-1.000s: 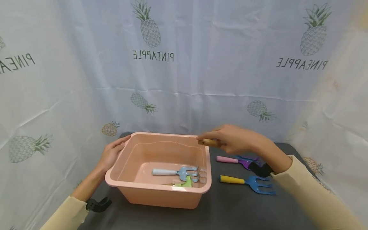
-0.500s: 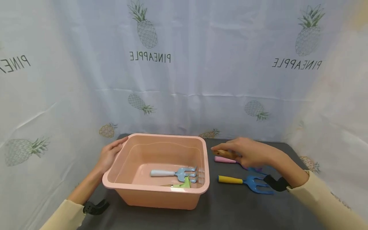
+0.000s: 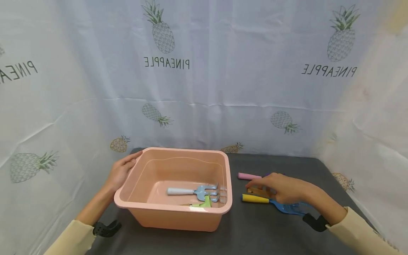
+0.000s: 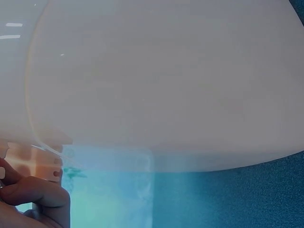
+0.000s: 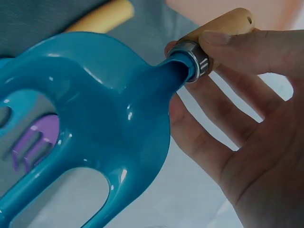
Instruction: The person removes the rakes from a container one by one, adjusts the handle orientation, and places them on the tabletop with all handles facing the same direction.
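Note:
My left hand (image 3: pixel 120 174) grips the left rim of a peach plastic basin (image 3: pixel 178 221); the left wrist view shows a curled finger (image 4: pixel 45 192) at the basin wall (image 4: pixel 156 90). Away from the basin, my right hand (image 3: pixel 288 190) pinches a garden hand fork by its wooden handle (image 3: pixel 259 192). Its blue tined head (image 5: pixel 114 95) fills much of the right wrist view, the thumb lying along the handle. Just below this hand in the head view is a yellow-handled blue hand fork (image 3: pixel 255 198), its head partly hidden.
Inside the basin lie a pale-handled light blue hand fork (image 3: pixel 181 191) and a light green tool (image 3: pixel 202 204). A pink-handled hand fork (image 3: pixel 248 176) with a purple head (image 5: pixel 45 133) lies behind the right hand on the dark table (image 3: pixel 255 233). Pineapple-print curtains (image 3: pixel 210 78) enclose the table.
My right hand has carried the wooden-handled fork from over the basin's right rim, rightward and lower, to beside the yellow-handled fork. The left hand keeps its place on the rim.

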### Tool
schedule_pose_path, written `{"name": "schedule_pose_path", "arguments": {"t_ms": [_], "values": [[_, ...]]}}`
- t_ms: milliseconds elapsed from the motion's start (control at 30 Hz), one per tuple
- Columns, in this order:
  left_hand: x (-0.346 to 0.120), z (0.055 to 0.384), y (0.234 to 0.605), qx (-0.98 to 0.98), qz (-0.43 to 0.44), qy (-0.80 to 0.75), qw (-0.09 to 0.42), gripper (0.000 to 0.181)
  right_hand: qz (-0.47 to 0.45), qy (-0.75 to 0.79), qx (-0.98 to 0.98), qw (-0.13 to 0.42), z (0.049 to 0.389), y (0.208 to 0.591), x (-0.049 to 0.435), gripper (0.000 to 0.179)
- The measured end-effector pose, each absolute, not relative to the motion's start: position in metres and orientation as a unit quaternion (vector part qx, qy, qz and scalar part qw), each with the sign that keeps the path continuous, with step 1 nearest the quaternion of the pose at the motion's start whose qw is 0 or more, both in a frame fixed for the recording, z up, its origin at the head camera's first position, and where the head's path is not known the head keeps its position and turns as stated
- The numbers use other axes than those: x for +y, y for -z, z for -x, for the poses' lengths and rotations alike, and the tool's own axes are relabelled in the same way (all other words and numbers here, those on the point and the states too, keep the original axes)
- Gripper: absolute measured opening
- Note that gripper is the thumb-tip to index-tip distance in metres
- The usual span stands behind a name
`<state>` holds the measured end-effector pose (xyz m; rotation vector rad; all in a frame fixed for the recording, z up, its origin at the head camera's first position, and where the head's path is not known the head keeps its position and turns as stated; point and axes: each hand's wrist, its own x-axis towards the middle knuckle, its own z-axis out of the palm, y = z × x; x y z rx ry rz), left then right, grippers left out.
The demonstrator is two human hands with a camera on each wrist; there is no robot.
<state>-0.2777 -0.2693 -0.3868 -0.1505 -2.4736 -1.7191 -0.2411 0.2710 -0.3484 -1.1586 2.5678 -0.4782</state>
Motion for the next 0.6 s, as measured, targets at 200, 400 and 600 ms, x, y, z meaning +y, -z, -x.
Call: {"name": "schedule_pose_path", "arguments": {"t_ms": [200,400,600], "values": [[-0.270,0.275,0.387,-0.813,0.050,0.578,0.053,0.048,0.401,0.185,0.881,0.171,0.237,0.369,0.278,0.094],[-0.270,0.277,0.389,-0.812,0.041,0.580,0.051,0.048,0.399,0.174,0.884,0.170,0.237,0.386,0.280,0.095],[-0.270,0.277,0.387,-0.816,0.042,0.573,0.056,0.048,0.402,0.191,0.878,0.177,0.236,0.400,0.282,0.099]]}}
